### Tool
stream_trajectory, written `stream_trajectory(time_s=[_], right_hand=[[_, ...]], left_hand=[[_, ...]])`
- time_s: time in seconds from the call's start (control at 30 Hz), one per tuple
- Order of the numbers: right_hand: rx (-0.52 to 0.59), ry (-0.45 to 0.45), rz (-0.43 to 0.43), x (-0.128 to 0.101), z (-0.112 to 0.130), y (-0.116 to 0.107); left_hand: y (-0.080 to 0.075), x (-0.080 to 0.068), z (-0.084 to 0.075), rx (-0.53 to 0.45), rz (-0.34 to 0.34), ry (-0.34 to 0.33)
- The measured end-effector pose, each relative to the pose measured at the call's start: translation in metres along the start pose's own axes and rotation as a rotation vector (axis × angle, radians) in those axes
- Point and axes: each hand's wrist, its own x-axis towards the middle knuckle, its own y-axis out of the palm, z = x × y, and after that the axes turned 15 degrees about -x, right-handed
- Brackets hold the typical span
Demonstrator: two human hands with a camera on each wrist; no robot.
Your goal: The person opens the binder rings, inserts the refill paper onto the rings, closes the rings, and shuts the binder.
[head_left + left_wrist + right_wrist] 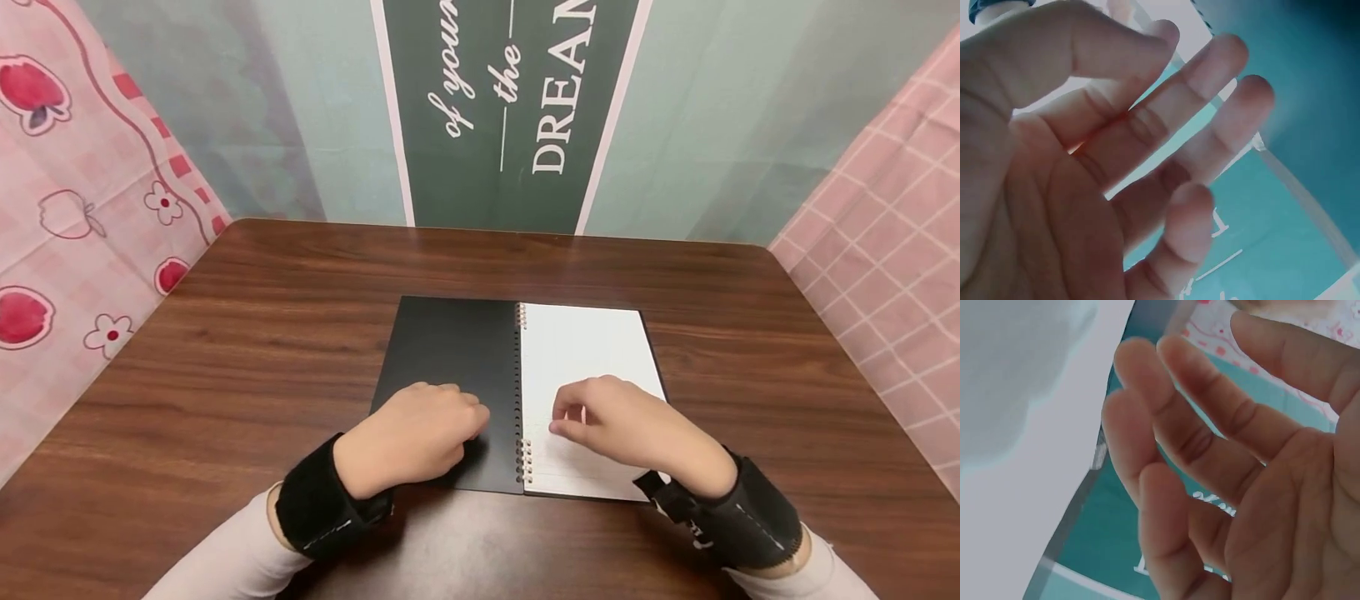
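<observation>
— Notebook [517, 392] first: where does it lie?

— Open and flat on the brown wooden table [262, 333], near the front edge and about in the middle. Its black cover [450, 350] is turned out to the left, a white page [585, 350] lies to the right, and the spiral binding [518, 392] runs between them.

— And the left hand [412, 442]?

— Knuckles up, resting on the lower part of the black cover, just left of the binding. In the head view the fingers look loosely curled under. In the left wrist view the fingers [1210, 81] are only gently bent and lie side by side, slightly apart; nothing sits between them.

— Right hand [622, 425]?

— On the lower half of the white page, back of the hand up. Its fingers [1147, 425] bend loosely, close together, with the thumb apart. Whether the fingertips nip the paper I cannot tell; no sheet is seen lifted.

— Anything else about?

— Black straps on both wrists over pale sleeves. Behind the table hangs a green banner [510, 108] with white lettering, pink strawberry-print cloth [75, 208] at the left, pink checked cloth [885, 250] at the right.
</observation>
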Motion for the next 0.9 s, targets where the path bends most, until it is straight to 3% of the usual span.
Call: stream_trajectory(time_s=[0.17,0.3,0.43,0.53,0.7,0.9], right_hand=[[-0.018,0.061,-0.091,-0.001,-0.009,-0.009],[-0.033,0.157,-0.169,-0.003,-0.02,-0.015],[-0.011,0.259,-0.189,-0.003,-0.032,-0.018],[0.009,0.307,-0.179,-0.003,-0.043,-0.02],[0.03,0.358,-0.129,-0.002,-0.06,-0.019],[0.022,0.339,0.033,0.0,-0.081,-0.015]], left_hand=[[-0.003,-0.01,0.0,0.072,0.029,-0.06],[-0.009,-0.016,-0.001,0.063,0.084,-0.173],[-0.01,-0.021,-0.002,0.064,0.16,-0.27],[-0.006,-0.022,-0.004,0.081,0.194,-0.287],[-0.002,-0.022,-0.004,0.106,0.192,-0.301],[0.001,-0.034,0.002,0.099,0.135,-0.358]])
